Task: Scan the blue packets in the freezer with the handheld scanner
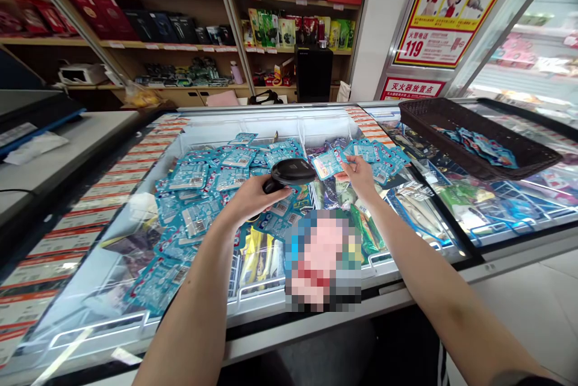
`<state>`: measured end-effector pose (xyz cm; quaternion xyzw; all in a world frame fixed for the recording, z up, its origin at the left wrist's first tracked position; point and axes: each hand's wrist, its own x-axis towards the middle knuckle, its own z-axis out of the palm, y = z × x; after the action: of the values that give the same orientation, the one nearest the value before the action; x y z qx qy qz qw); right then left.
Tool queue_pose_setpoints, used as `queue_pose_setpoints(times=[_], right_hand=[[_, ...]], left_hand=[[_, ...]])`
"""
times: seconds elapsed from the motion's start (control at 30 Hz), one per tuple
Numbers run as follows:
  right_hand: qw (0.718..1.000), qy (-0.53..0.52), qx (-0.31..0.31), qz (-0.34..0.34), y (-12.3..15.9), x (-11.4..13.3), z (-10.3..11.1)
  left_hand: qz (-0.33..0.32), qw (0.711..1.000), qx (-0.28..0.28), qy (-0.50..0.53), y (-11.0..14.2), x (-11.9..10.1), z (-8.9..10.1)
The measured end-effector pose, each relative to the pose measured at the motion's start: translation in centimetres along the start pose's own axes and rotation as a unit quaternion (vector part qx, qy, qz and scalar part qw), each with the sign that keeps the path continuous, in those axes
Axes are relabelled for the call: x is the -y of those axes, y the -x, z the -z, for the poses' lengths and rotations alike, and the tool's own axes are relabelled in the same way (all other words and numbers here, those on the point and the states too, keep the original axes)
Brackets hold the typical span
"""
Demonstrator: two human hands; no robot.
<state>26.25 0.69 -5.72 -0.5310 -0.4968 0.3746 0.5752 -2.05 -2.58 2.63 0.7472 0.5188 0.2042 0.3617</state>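
My left hand (251,198) is closed round the grip of a black handheld scanner (289,173), whose head points right. My right hand (360,176) pinches a small light-blue packet (327,164) by its right edge and holds it just in front of the scanner's head. Both hands hover over an open chest freezer (271,118) filled with a heap of matching blue packets (203,193).
A dark woven basket (478,139) with a few blue packets rests on the freezer's glass lid at the right. Other wrapped frozen goods lie under the glass. A grey counter (54,163) stands at the left; stocked shelves line the back wall.
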Motion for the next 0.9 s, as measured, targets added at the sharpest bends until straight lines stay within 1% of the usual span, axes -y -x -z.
queue_pose_setpoints(times=[0.13, 0.3, 0.37, 0.47, 0.53, 0.6, 0.67, 0.7, 0.8, 0.9], right_hand=[[1.000, -0.005, 0.000, 0.010, -0.1, -0.3, 0.0], [1.000, -0.015, -0.018, 0.010, -0.2, -0.4, 0.0], [0.999, -0.023, -0.043, 0.014, -0.3, -0.2, 0.3], [0.994, -0.007, -0.102, 0.032, -0.6, 0.1, 1.2], [0.988, 0.022, -0.143, 0.053, -0.8, 0.3, 2.2], [0.979, 0.077, -0.176, 0.062, -0.9, 0.5, 3.5], [0.965, 0.157, -0.204, 0.060, -0.9, 0.5, 4.9], [0.951, 0.206, -0.223, 0.059, -0.9, 0.4, 5.6], [0.890, 0.355, -0.281, 0.052, -1.0, 0.3, 7.5], [0.846, 0.441, -0.297, 0.044, -1.0, 0.3, 8.6]], left_hand=[[0.003, 1.000, -0.009, -0.004, 0.0, 0.0, 0.1], [-0.003, 1.000, -0.018, 0.002, 0.0, 0.3, 0.3], [-0.007, 0.999, -0.034, 0.007, 0.0, 0.5, 0.4], [-0.006, 0.998, -0.063, 0.026, -0.1, 0.9, 0.6], [-0.005, 0.996, -0.079, 0.039, -0.1, 1.1, 0.7], [-0.005, 0.995, -0.094, 0.044, -0.2, 1.3, 0.8], [-0.006, 0.993, -0.107, 0.043, -0.4, 1.5, 0.9], [-0.007, 0.993, -0.113, 0.042, -0.5, 1.7, 0.9], [-0.009, 0.991, -0.131, 0.038, -0.7, 2.1, 1.0], [-0.007, 0.989, -0.145, 0.038, -0.8, 2.3, 1.0]])
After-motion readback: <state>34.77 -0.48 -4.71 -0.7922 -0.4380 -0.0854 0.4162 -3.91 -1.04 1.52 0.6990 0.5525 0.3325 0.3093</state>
